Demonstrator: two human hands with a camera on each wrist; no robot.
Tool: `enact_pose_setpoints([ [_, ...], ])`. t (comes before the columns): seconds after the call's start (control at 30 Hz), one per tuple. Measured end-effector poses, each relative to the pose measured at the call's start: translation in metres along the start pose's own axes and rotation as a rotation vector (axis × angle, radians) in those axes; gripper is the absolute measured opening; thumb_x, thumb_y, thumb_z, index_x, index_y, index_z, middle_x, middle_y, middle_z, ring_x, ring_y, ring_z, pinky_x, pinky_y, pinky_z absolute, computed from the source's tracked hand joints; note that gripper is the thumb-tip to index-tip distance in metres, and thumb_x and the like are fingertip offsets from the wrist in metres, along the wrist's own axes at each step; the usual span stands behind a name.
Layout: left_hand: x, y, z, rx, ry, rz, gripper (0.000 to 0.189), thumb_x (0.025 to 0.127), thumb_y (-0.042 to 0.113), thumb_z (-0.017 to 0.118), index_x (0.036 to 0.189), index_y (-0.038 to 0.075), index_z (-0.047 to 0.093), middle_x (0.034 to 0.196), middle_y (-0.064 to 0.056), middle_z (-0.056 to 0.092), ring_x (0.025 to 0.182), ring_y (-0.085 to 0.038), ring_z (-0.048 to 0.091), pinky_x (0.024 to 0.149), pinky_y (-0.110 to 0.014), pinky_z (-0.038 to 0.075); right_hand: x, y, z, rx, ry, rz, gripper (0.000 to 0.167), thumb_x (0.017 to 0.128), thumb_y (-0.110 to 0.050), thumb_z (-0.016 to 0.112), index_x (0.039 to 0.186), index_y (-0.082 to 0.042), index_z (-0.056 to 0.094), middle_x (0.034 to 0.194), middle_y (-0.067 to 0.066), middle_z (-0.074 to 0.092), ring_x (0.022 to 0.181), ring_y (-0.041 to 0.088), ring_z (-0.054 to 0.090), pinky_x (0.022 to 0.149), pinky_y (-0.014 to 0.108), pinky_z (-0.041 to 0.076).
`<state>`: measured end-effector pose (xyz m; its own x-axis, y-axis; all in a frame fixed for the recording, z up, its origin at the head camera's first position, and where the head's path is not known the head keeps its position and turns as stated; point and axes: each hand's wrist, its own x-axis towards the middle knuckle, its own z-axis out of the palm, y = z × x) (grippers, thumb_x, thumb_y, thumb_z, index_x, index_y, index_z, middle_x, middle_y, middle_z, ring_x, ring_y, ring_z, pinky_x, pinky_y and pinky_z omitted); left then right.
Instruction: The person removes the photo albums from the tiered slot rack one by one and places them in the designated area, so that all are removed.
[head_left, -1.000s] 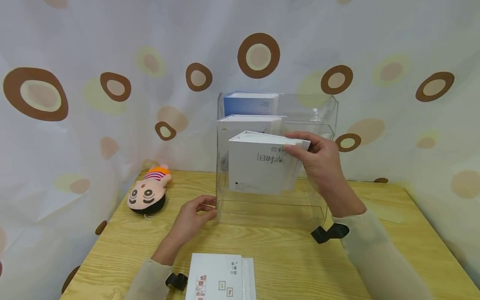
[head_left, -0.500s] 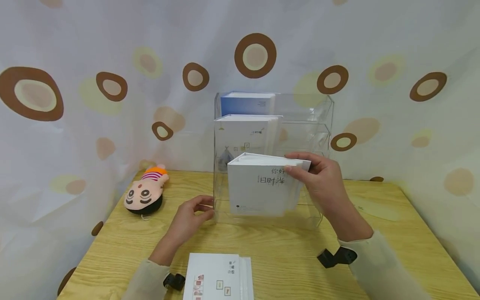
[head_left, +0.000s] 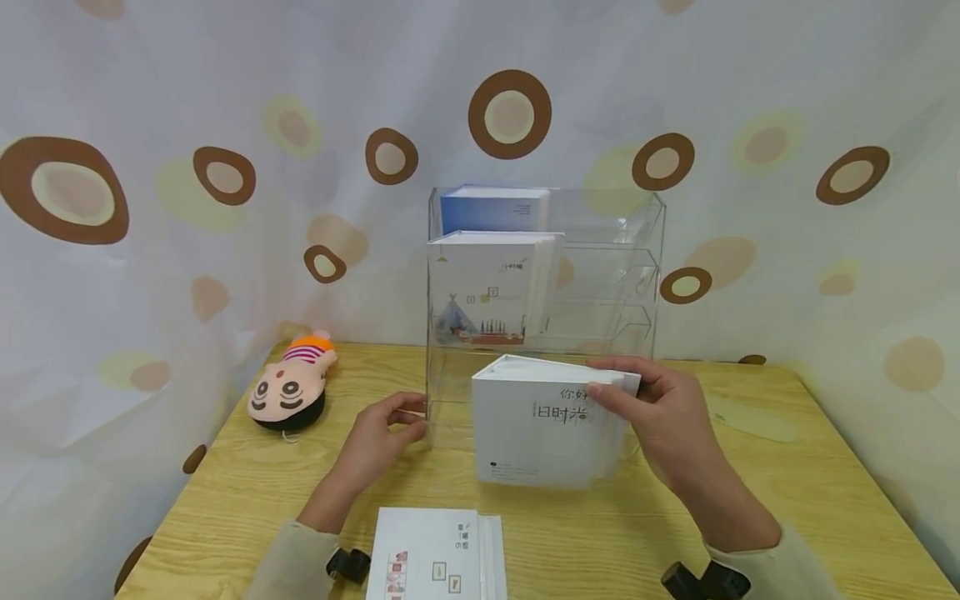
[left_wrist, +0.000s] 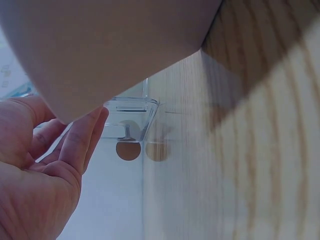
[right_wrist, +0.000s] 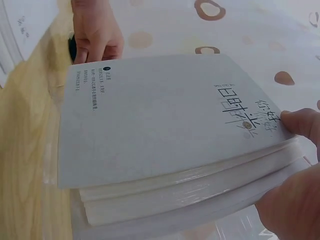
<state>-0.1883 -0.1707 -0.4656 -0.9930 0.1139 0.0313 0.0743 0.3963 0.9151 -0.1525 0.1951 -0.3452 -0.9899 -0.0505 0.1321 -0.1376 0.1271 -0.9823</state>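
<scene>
A spotted cloth [head_left: 300, 67] is hanging behind the wood-grain desk [head_left: 225, 517], where a clear rack [head_left: 600, 329] is standing, bearing a tent-patterned book [head_left: 480, 292] and a blue book [head_left: 491, 212]. In front of the rack, the right hand's [head_left: 667, 425] grip is pinching a white book [head_left: 528, 442] by its upper corner. At the rack's left side, the left hand [head_left: 378, 437] is touching it, thumb and fingers apart. Farther left of the rack, a plush doll [head_left: 292, 383] is lying, showing only in the head view; the right wrist view is presenting the cover's print more closely.
</scene>
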Motion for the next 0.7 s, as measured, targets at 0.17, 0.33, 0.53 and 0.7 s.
enact_pose_setpoints([
  [0.17,0.001,-0.001,0.0,0.0,-0.001,-0.001,0.041,0.105,0.005,0.077,0.146,0.004,0.07,0.139,-0.014,0.077,0.119,-0.027,0.076,0.09,-0.026,0.065,-0.009,0.008,-0.004,-0.038,-0.007,0.039,0.028,0.098,-0.007,0.086,0.126,-0.01,0.084,0.101,-0.009,0.085,0.095,0.01,0.08,0.082,0.029,0.065],
  [0.33,0.0,0.0,0.001,-0.003,0.003,0.0,0.042,0.105,0.005,0.076,0.147,0.002,0.07,0.139,-0.014,0.077,0.119,-0.027,0.076,0.091,-0.028,0.066,-0.017,0.016,-0.008,-0.083,-0.008,0.08,0.031,0.099,-0.009,0.086,0.129,-0.007,0.082,0.105,-0.01,0.082,0.096,0.011,0.078,0.083,0.029,0.064],
  [0.53,0.0,0.0,0.001,0.013,0.0,-0.001,0.042,0.105,0.006,0.077,0.147,0.003,0.07,0.139,-0.013,0.077,0.119,-0.026,0.076,0.091,-0.028,0.066,-0.028,0.025,-0.012,-0.125,0.006,0.119,0.033,0.098,-0.01,0.087,0.13,-0.004,0.081,0.105,-0.012,0.079,0.095,0.01,0.075,0.081,0.028,0.063],
  [0.7,0.0,-0.001,0.0,-0.001,-0.003,0.0,0.042,0.106,0.006,0.076,0.148,0.003,0.069,0.14,-0.014,0.076,0.12,-0.027,0.076,0.091,-0.028,0.066,-0.034,0.03,-0.016,-0.16,0.019,0.187,0.036,0.098,-0.013,0.087,0.132,-0.004,0.081,0.105,-0.012,0.079,0.092,0.009,0.075,0.08,0.029,0.063],
])
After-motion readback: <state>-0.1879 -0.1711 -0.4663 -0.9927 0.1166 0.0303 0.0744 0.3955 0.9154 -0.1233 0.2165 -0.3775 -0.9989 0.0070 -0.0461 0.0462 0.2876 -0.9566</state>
